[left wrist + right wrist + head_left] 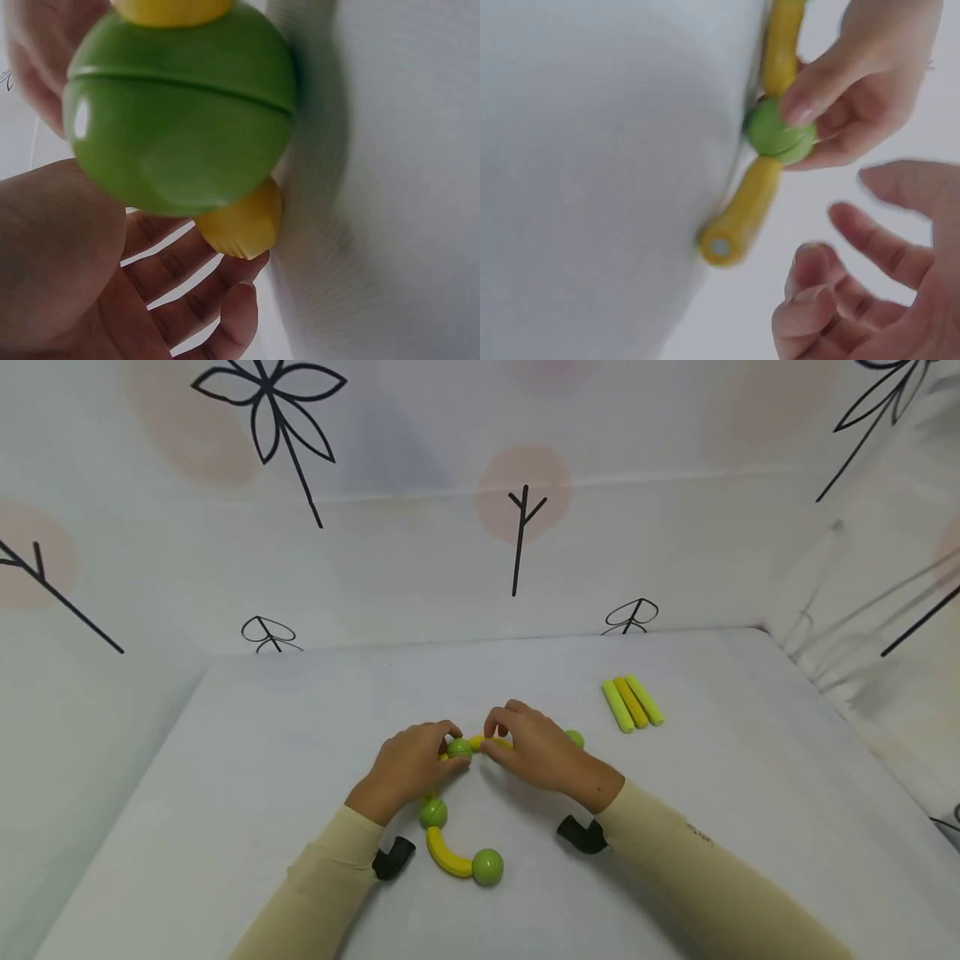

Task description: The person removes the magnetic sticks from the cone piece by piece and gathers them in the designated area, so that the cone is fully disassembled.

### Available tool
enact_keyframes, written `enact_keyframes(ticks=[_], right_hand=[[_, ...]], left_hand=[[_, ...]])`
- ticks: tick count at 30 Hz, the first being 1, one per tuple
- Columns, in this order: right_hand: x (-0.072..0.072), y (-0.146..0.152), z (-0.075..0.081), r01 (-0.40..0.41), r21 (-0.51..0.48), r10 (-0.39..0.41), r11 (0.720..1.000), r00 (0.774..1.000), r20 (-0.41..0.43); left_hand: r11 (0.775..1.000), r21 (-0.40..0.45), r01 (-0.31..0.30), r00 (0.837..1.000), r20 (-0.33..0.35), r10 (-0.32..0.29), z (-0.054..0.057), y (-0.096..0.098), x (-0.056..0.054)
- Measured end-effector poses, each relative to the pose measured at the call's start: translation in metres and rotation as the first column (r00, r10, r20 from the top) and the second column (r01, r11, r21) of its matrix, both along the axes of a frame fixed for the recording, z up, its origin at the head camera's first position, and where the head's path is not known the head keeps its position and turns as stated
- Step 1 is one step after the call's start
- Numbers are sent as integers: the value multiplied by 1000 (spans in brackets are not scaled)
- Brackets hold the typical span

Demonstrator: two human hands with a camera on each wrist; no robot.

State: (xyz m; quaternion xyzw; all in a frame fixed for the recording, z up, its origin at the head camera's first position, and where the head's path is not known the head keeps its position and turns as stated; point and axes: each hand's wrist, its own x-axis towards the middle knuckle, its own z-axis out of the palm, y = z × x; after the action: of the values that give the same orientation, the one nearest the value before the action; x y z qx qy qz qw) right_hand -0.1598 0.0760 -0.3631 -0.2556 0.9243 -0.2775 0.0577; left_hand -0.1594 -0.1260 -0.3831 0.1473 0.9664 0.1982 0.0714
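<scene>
My left hand [411, 764] pinches a green ball [460, 748] between thumb and fingers. That ball, with a seam round it in the left wrist view [180, 112], joins two yellow pieces. One is a curved yellow stick [742, 210] whose free end shows a grey round spot. My right hand [542, 752] hovers by this stick; in the right wrist view its fingers are loosely bent, apart from it and holding nothing. Nearer me, the chain continues through another green ball [432, 812] and a curved yellow stick [447, 855] to an end ball [487, 867].
Beyond my right hand lies a partly hidden green ball [574, 738]. Three straight sticks, including a yellow one [631, 702], lie side by side at the back right of the white table [285, 710]. Black wrist mounts [393, 858] show beside both sleeves.
</scene>
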Motion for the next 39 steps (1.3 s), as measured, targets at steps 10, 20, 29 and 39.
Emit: enact_keyframes(ticks=[10,20,29,39], right_hand=[[-15,-3,-9,77,133,-86,988,994,63],[-23,1,-13,40,123,-55,992,991,120],[-19,0,-20,26,117,-45,993,986,163],[-16,2,-22,36,82,-48,996,989,142]], left_hand=[[1000,-1,13,1000,-11,-13,7,6,-3],[1000,9,13,1000,-6,-13,8,4,-4],[1000,10,11,1000,1,-11,4,3,0],[1000,5,1,1000,7,-1,4,4,3]])
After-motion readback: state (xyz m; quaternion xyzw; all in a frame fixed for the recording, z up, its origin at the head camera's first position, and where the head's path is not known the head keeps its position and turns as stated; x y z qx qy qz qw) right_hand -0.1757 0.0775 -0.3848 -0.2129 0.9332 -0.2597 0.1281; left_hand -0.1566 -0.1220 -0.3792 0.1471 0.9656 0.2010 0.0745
